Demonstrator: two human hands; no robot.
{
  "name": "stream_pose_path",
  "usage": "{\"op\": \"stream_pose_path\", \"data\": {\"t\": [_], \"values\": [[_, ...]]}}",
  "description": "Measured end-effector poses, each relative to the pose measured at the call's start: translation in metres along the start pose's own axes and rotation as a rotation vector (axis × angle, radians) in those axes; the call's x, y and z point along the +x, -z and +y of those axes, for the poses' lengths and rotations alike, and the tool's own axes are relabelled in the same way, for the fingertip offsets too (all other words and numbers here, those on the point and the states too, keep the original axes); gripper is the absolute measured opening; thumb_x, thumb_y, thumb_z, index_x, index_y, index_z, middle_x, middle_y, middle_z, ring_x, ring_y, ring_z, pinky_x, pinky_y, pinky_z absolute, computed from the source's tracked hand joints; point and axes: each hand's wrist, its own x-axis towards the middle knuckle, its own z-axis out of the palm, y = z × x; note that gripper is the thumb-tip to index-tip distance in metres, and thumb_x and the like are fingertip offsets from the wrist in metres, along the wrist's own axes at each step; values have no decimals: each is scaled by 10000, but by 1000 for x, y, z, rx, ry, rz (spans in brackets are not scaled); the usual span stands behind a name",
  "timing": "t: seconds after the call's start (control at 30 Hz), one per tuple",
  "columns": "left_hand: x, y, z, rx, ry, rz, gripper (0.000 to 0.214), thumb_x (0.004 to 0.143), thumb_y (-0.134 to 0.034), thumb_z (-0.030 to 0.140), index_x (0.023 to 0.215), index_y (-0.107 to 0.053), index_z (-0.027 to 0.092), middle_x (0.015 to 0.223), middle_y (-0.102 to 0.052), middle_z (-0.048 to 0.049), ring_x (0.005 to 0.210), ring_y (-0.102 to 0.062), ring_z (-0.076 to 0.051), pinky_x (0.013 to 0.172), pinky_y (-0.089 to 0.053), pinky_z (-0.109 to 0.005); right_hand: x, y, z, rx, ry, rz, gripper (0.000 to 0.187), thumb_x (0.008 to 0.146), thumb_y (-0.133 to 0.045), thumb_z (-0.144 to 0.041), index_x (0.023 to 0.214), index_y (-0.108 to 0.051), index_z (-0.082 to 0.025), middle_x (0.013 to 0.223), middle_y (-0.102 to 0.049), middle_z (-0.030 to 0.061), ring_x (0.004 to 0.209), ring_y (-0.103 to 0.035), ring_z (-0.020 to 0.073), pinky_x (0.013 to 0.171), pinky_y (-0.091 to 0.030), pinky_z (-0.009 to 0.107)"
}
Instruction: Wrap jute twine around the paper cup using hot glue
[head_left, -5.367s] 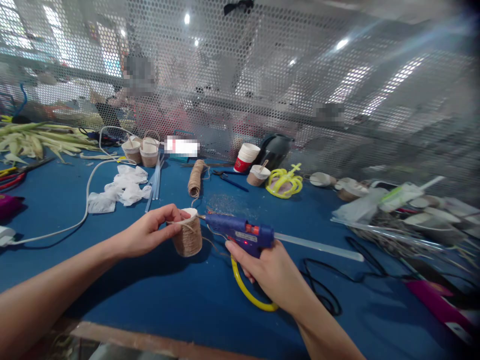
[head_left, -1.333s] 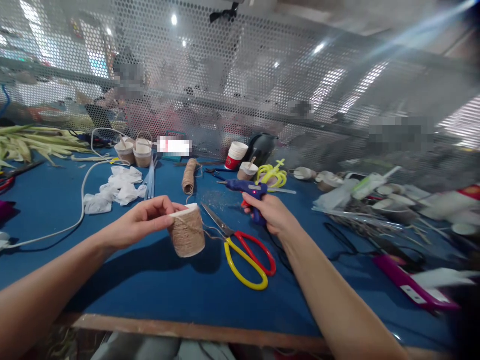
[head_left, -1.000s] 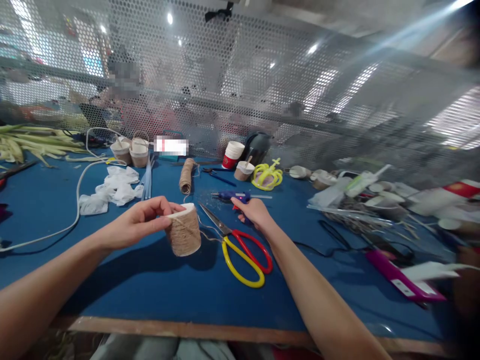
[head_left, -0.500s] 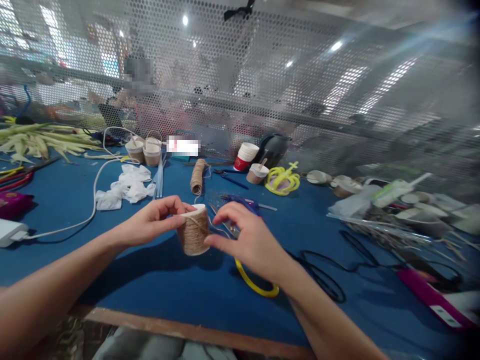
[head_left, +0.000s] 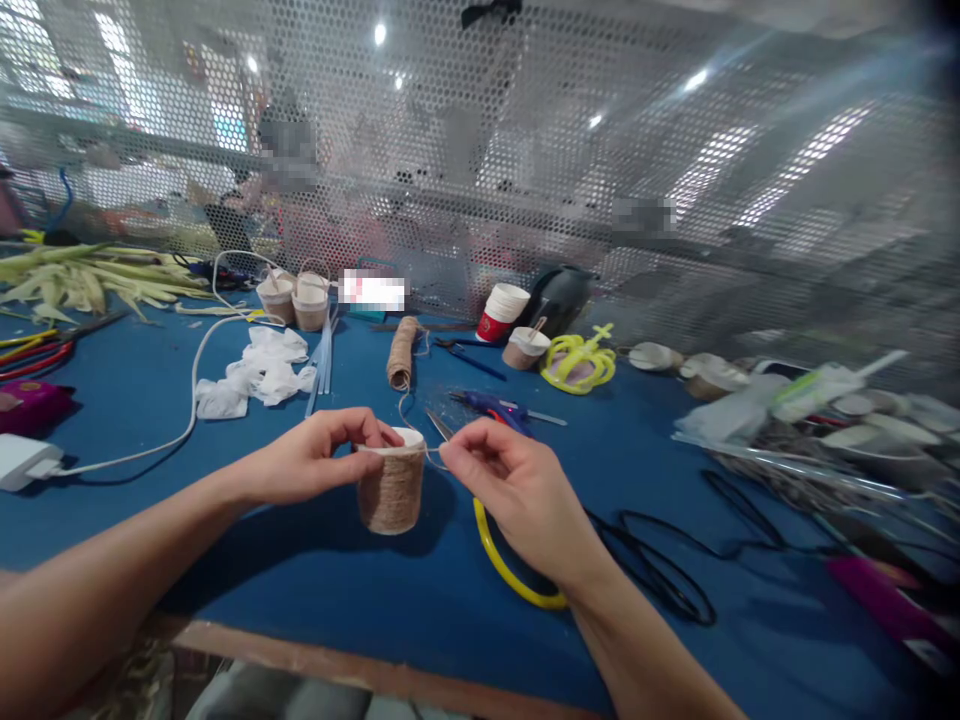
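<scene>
A paper cup (head_left: 391, 492) wrapped in brown twine is held upright by my left hand (head_left: 322, 452), fingers inside the white rim and thumb outside. Just right of the rim, my right hand (head_left: 517, 490) pinches the loose twine (head_left: 433, 452) between thumb and forefinger. The twine also runs back to a twine roll (head_left: 403, 353) lying behind the cup. Scissors with a yellow handle (head_left: 504, 572) lie partly under my right hand, their blades pointing away. A blue glue gun (head_left: 499, 408) rests beyond that hand.
White crumpled tissue (head_left: 262, 370) and clear glue sticks (head_left: 324, 352) lie on the left. Further back stand red-white cups (head_left: 502, 312), a yellow crown-like piece (head_left: 577, 362) and pliers (head_left: 472, 357). A black cable (head_left: 660, 570) and plastic-wrapped materials (head_left: 795, 440) occupy the right. Perforated metal rises behind.
My right hand has gone from open fingers beside the cup to pinching the twine near its rim. The cup sits slightly lower and more upright in my left hand.
</scene>
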Motion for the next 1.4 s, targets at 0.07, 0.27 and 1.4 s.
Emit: {"op": "stream_pose_path", "data": {"t": [0.07, 0.27, 1.4], "values": [[0, 0, 1, -18, -2, -10, 203, 837, -522, 306, 737, -476, 135, 1094, -596, -145, 1055, -530, -226, 865, -408, -347, 0, 0, 1, -3, -12, 4, 203, 778, -533, -359, 680, -533, -182, 563, -433, -28, 520, -377, 102, 476, -326, 227], [0, -1, 2, -97, 7, -30, 192, 825, -547, 288, 732, -483, 133, 1113, -598, -150, 1024, -549, -219, 843, -413, -333, 3, 2, 5, 7, -43, -20, 213, 767, -553, -369, 668, -529, -182, 559, -433, -35, 509, -365, 94, 473, -313, 227], [-7, -1, 7, -583, 27, -304, 105, 744, -644, 209, 740, -574, 131, 1002, -639, -113, 1020, -547, -237, 872, -376, -381, -4, 2, 12, 682, -213, -440, 167, 723, -680, -297, 726, -597, -152, 500, -404, -84, 424, -291, 32, 392, -181, 181]]}}
